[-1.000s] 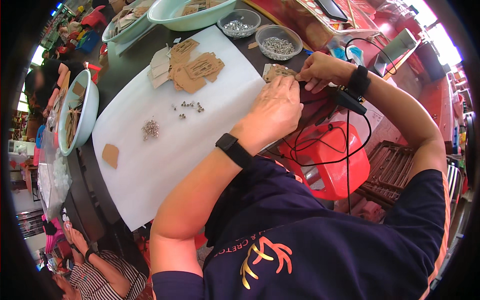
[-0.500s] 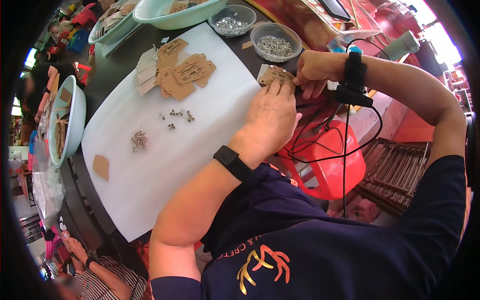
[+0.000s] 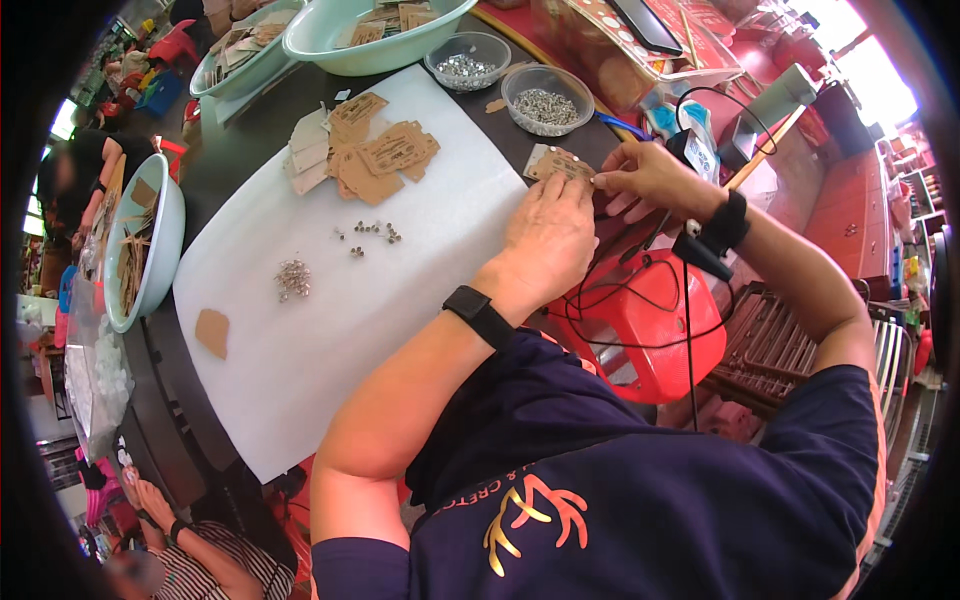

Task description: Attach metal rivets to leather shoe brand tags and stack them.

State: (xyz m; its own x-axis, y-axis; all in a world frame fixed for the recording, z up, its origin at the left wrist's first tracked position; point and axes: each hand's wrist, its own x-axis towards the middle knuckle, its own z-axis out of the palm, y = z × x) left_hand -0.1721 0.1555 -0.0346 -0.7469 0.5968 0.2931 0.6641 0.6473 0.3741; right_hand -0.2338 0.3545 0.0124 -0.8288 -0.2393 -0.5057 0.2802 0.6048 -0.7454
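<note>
My left hand (image 3: 548, 232) holds a brown kraft card (image 3: 557, 160) down at the right edge of the table, its fingers laid over the card. White dots, like small studs, show along the card's upper edge. At the card's right end my right hand (image 3: 655, 178) is closed in a pinch; what its fingertips hold is too small to make out. Just beyond stands a clear round tub (image 3: 545, 128) of small silvery metal pieces. Several printed brown cards (image 3: 385, 160) lie overlapping on the white sheet (image 3: 400, 290), with loose metal earring-like pieces (image 3: 293, 280) nearer me.
A second clear tub (image 3: 465, 75) and pale green basins (image 3: 375, 60) of cards stand at the back. Another basin (image 3: 172, 215) is at the left. A red stool (image 3: 660, 335) with black cables stands at my right. A co-worker's hands (image 3: 155, 505) show at lower left.
My right forearm has dropped lower and the right hand has shifted slightly right, still by the card's end. My left hand stays over the card. The whole view has shifted a little.
</note>
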